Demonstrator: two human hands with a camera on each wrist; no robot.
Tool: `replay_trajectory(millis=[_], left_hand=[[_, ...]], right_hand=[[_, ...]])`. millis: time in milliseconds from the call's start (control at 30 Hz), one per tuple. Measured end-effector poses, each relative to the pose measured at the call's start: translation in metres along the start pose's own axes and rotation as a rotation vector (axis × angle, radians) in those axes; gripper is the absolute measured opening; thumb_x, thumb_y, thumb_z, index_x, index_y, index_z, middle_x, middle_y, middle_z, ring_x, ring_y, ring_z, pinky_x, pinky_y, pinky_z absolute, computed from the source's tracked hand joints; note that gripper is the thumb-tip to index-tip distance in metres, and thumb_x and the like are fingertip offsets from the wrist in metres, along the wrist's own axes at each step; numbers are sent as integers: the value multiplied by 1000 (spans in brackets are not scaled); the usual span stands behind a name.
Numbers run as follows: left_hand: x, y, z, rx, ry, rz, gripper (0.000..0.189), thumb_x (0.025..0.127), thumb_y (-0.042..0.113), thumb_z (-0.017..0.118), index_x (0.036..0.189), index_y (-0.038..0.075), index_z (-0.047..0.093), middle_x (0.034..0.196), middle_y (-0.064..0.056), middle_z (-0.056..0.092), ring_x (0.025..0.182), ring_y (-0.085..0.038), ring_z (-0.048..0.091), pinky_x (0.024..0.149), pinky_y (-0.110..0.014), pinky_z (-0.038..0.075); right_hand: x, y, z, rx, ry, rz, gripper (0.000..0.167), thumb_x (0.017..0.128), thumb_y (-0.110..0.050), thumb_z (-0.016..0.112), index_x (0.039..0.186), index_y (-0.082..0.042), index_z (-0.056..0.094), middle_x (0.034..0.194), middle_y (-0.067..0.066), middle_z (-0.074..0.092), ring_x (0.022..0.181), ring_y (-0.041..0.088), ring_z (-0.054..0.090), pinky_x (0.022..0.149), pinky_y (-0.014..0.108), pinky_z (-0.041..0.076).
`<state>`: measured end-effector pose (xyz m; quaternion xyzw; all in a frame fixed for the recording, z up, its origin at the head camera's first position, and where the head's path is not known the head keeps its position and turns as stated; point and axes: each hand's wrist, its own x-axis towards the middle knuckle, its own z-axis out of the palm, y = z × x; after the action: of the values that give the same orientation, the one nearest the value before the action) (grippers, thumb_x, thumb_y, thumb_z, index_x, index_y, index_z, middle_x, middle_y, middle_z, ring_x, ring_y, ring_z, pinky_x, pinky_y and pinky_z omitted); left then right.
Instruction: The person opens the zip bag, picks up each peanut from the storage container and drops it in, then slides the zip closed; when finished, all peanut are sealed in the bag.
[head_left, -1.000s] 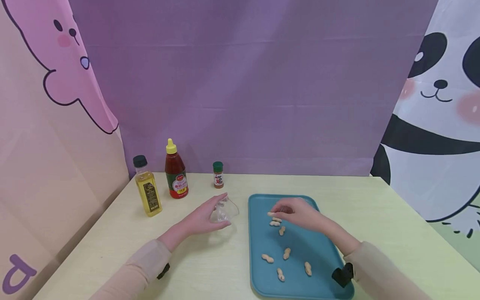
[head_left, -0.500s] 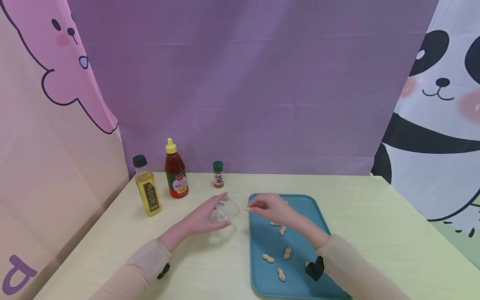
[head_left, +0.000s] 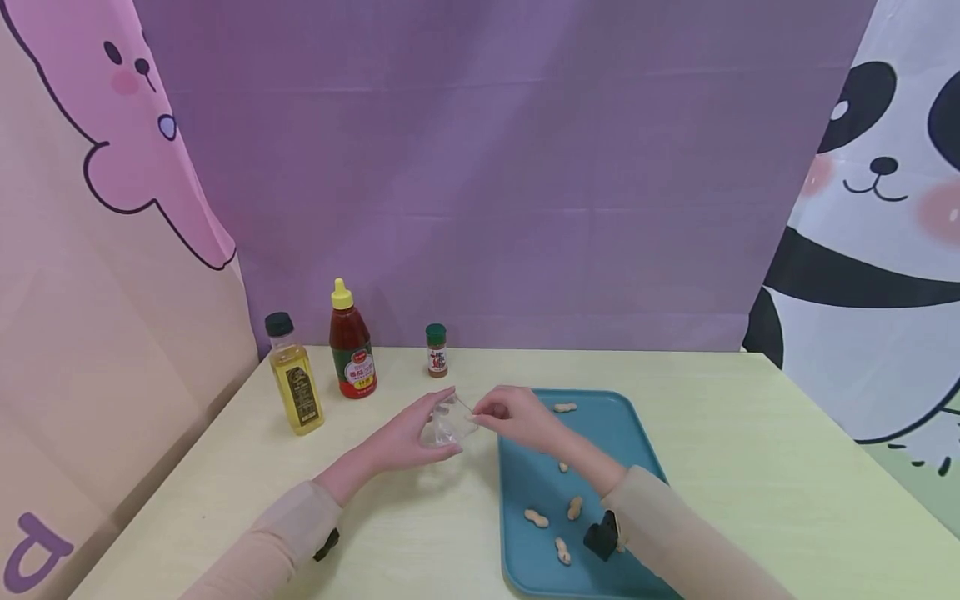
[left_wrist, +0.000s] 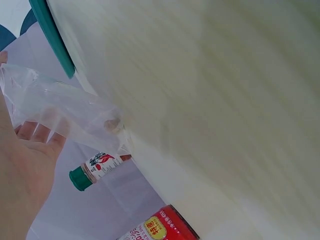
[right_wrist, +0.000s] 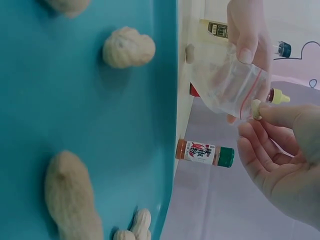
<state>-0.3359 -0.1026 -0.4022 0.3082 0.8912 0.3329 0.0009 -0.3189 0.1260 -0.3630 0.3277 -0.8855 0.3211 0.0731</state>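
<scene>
My left hand (head_left: pixel 405 433) holds a clear zip bag (head_left: pixel 453 422) above the table, thumb on one side and fingers on the other. A red line runs along the bag's mouth in the right wrist view, and a peanut (right_wrist: pixel 190 53) shows at its bottom end. Between thumb and fingertips, my right hand (head_left: pixel 521 417) pinches another peanut (right_wrist: pixel 256 109) right at that mouth. Whether this peanut is inside the opening, I cannot tell. Several peanuts (head_left: pixel 536 518) lie on the blue tray (head_left: pixel 517 477) below my right forearm, which hides part of it.
At the table's back left stand a bottle of yellow oil (head_left: pixel 297 383), a red sauce bottle (head_left: pixel 352 354) with a yellow nozzle, and a small green-capped spice jar (head_left: pixel 437 352). Behind the table hangs a purple cloth (head_left: pixel 487 167).
My right hand has carried the pinched peanut leftward from over the tray to the bag's mouth. My left hand and the bag have stayed put.
</scene>
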Motion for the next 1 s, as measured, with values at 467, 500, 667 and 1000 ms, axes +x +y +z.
replay_trajectory(millis=[467, 500, 667, 1000], left_hand=[[0, 1, -2, 2, 13, 2, 85, 79, 46, 71, 148, 23, 25, 146, 2, 39, 133, -22, 40, 104, -46, 41], [0, 1, -2, 4, 14, 1, 85, 79, 46, 71, 148, 23, 25, 147, 2, 39, 133, -22, 39, 105, -46, 40], [0, 0, -1, -2, 13, -4, 86, 79, 47, 71, 148, 24, 25, 147, 2, 38, 135, -22, 37, 106, -48, 39], [-1, 1, -2, -6, 15, 2, 86, 80, 47, 70, 148, 21, 25, 147, 2, 38, 131, -21, 41, 104, -43, 42]], right_hand=[[3, -2, 3, 1, -31, 38, 17, 87, -18, 66, 99, -7, 71, 88, 0, 67, 71, 7, 57, 62, 18, 49], [3, -2, 3, 2, -33, 36, 17, 87, -18, 66, 99, -6, 71, 88, 1, 67, 71, 7, 57, 62, 18, 49], [2, 0, 3, 4, -32, 23, 18, 87, -18, 67, 98, -5, 71, 88, 2, 68, 71, 7, 59, 63, 17, 51], [-15, 0, -17, -2, -5, 53, 16, 87, -19, 66, 99, -8, 70, 90, 1, 69, 77, 9, 63, 68, 18, 52]])
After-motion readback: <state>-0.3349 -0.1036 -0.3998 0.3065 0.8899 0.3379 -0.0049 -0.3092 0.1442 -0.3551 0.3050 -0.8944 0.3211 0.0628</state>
